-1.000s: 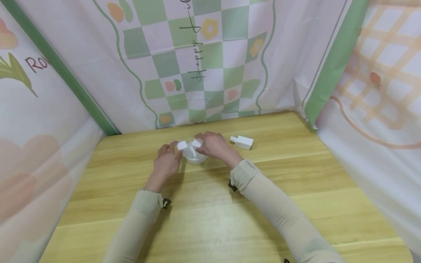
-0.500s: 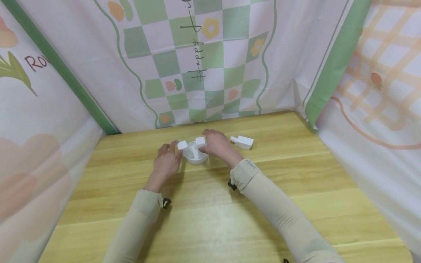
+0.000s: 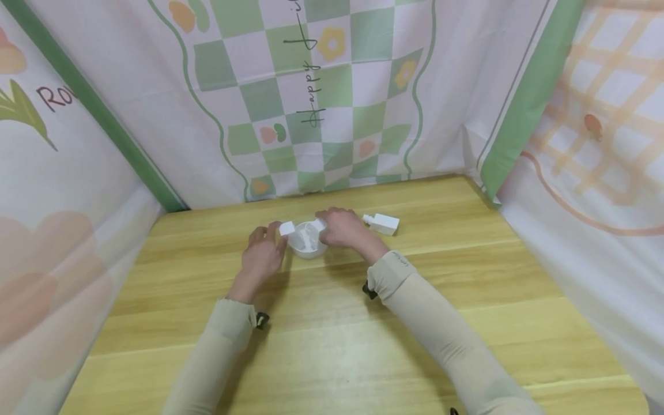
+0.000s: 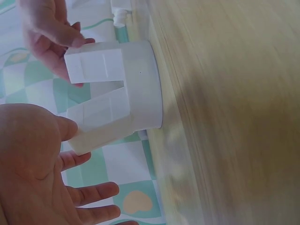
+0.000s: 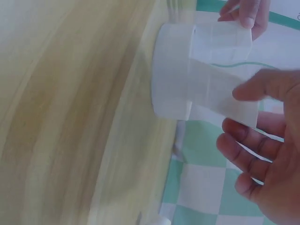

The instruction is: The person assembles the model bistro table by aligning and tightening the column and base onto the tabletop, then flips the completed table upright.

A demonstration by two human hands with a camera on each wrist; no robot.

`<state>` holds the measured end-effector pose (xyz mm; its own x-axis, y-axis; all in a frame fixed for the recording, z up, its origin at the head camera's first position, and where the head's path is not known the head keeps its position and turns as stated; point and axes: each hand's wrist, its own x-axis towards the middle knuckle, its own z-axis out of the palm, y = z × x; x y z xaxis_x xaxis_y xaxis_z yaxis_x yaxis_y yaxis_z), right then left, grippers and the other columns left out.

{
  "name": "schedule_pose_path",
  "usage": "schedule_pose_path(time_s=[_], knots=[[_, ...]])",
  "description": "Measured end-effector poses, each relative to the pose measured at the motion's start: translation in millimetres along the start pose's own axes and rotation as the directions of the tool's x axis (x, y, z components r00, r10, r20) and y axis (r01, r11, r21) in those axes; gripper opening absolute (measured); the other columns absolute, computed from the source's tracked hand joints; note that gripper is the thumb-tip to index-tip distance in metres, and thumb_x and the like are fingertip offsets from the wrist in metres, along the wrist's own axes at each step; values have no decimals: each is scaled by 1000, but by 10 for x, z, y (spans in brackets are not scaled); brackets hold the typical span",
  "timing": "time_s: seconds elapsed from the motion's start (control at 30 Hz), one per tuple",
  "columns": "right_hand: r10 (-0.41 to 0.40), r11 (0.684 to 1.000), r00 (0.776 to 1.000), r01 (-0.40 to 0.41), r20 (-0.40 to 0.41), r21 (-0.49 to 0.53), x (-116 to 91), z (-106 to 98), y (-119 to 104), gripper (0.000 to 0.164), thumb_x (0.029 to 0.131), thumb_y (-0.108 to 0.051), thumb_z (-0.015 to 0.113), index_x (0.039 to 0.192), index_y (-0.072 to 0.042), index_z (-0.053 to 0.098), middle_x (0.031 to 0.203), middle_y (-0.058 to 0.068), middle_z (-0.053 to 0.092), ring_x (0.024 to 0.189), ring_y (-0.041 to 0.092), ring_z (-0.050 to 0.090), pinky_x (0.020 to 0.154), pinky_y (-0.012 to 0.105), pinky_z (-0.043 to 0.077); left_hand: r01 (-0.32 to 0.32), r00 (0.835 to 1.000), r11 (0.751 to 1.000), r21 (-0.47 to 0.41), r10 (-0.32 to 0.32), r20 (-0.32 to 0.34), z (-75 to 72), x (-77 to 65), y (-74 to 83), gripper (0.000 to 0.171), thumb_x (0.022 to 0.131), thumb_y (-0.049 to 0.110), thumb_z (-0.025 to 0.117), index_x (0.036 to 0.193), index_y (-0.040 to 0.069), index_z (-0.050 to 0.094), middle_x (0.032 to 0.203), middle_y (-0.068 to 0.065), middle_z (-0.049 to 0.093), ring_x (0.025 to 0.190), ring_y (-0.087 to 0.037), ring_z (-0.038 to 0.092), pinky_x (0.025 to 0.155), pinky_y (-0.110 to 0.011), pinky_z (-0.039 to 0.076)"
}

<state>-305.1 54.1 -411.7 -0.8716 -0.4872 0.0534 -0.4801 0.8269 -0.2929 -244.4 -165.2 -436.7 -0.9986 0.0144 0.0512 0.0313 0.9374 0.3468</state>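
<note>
A round white bowl (image 3: 309,254) stands on the table, with two white square-sided containers leaning in it, their lower ends hidden by its wall. My left hand (image 3: 261,255) pinches the upper end of the left container (image 4: 101,115) between thumb and fingertip, its other fingers spread away. On the far side, my right hand (image 3: 343,228) holds the right container (image 5: 227,91), thumb on one face and fingers behind. Seen from the left wrist, the two containers spread apart toward their upper ends.
A white square bottle (image 3: 385,224) with a narrow neck lies on its side right of my right hand. The wooden table (image 3: 332,346) ends at a patterned curtain (image 3: 332,144) at the back, and similar cloth hangs on both sides.
The right hand has shifted the right container slightly rightward, through an upright stance, and now covers more of it. The left hand and its container have stayed put.
</note>
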Motion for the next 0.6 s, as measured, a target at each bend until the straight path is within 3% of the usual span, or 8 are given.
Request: schedule_pose_path(time_s=[0.1,0.17,0.23,0.4,0.6], knots=[[-6,1000,1000,6,-10,-25,-24,-30,10,39,85,-36,72,114,-10,68,107,8,71,97,27,67,87,43,55,0,1000,1000,-5,0,-3,-7,-8,4,49,107,44,35,150,20,32,141,-25,46,131,-43,46,81,-57,58],[-8,1000,1000,8,-9,-25,-39,-35,14,38,86,-44,73,103,-11,67,98,6,70,89,24,66,82,41,56,2,1000,1000,-1,-2,-1,-7,-12,3,50,107,44,35,150,20,32,141,-25,46,132,-43,46,82,-57,58],[-19,1000,1000,19,7,-8,-63,-34,14,42,85,-46,73,107,-11,67,102,6,70,91,24,66,83,41,56,5,1000,1000,2,-5,2,-5,-13,2,50,107,44,35,150,20,32,142,-25,46,132,-43,45,82,-57,58],[-65,997,997,63,33,44,-109,-28,34,56,83,-30,72,135,-16,58,127,12,66,108,29,65,94,44,54,8,1000,1000,8,-8,0,1,-7,0,50,107,45,34,149,19,32,142,-26,46,132,-43,45,83,-58,58],[-104,994,995,104,-1,36,-104,-41,56,53,83,-34,78,130,-13,63,124,10,69,111,30,66,96,44,54,5,1000,1000,13,-5,-3,-6,9,-1,50,107,45,33,149,19,32,142,-25,45,132,-43,45,81,-57,58]])
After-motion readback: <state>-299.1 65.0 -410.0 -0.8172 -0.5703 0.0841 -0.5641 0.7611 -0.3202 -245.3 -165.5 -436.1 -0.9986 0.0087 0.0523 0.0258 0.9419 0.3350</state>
